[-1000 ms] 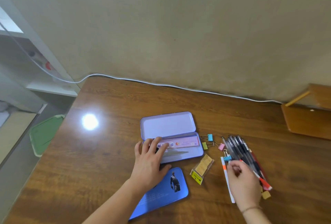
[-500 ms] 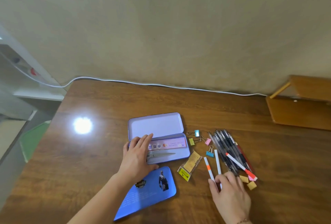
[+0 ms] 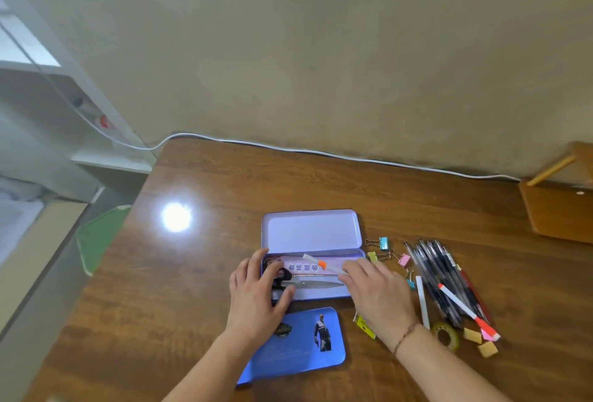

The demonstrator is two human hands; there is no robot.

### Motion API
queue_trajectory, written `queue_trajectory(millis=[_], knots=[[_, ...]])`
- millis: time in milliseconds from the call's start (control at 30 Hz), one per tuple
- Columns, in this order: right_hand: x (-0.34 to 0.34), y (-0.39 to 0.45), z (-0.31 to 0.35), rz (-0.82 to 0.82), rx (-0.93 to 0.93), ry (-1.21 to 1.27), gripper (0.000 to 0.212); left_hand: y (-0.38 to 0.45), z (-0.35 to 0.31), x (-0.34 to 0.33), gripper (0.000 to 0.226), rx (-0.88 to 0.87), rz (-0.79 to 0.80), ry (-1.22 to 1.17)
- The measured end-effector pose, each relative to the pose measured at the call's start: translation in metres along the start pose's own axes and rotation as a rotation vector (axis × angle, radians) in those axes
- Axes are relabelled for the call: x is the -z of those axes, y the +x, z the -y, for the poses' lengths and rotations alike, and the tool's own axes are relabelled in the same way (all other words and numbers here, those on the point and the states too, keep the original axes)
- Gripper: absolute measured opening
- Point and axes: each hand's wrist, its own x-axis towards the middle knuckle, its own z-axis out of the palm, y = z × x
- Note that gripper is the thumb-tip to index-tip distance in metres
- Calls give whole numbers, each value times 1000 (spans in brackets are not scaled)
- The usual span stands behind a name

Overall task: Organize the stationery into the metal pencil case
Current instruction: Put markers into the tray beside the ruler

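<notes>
Head | right hand (image 3: pixel 378 292) holds white pen (image 3: pixel 322 263) | lengthwise over case (image 3: pixel 353 294)

The right hand (image 3: pixel 378 295) left the pile of pens (image 3: pixel 441 276) at the right of the frame and crossed to the open metal pencil case (image 3: pixel 353 234) in the middle; it carried one white pen with an orange band (image 3: pixel 322 263) — half a second before, that pen lay on the table beside a second white one (image 3: pixel 423 302); now it slanted over the case's tray, the fingers gripping its right end; the left hand (image 3: pixel 256 299) slid slightly along the tray's left edge — uncovering the scissors' (image 3: pixel 308 284) black handles.
</notes>
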Motion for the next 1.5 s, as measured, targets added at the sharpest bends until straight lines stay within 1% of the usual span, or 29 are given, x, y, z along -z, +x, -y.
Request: queue_trajectory(millis=[33,100,233,333,433,600,733,800,867,933,967,1033,1100,1167,1200,1300,1367,1433,1500], knots=[[-4,11,5,31,42,-64,15,0,1,0,40,1,23,16],[-10,30,14,71,86,-113,16,0,1,0,40,2,45,20],[-23,51,26,89,123,-146,18,3,1,2,42,14,49,-37],[-32,56,32,82,146,-136,20,2,3,2,42,5,39,-29],[-39,60,35,73,103,-107,23,1,5,1,41,-12,36,-15],[-46,67,34,105,-49,-66,27,3,7,-1,39,-32,39,15],[-40,62,31,81,-47,-6,27,5,2,-2,38,-5,8,-10],[-34,50,23,16,-111,91,22,6,-3,-4,38,8,-26,-27],[-27,29,7,-55,-222,171,16,8,-12,-7,40,-10,-61,-45],[-21,-1,-16,-86,-354,190,9,9,-25,-14,38,-77,-81,-69],[-19,-18,-30,-76,-437,184,9,10,-32,-18,37,-115,-80,-72],[-14,-49,-53,-9,-612,126,14,9,-49,-27,33,-162,-62,-66],[-12,-73,-67,112,-725,-10,26,7,-67,-38,30,-176,-42,-60],[-12,-88,-71,214,-733,-109,33,4,-82,-47,29,-178,-19,-53],[-13,-92,-71,228,-718,-118,33,2,-87,-50,29,-180,-3,-50],[-14,-94,-69,172,-673,-50,22,-1,-94,-54,24,-205,21,-41],[-15,-95,-69,95,-677,24,15,2,-88,-51,21,-203,-7,-50],[-15,-93,-68,14,-711,112,13,10,-76,-44,19,-137,-71,-73],[-15,-86,-65,-106,-667,226,16,19,-60,-33,21,-38,-151,-87]])
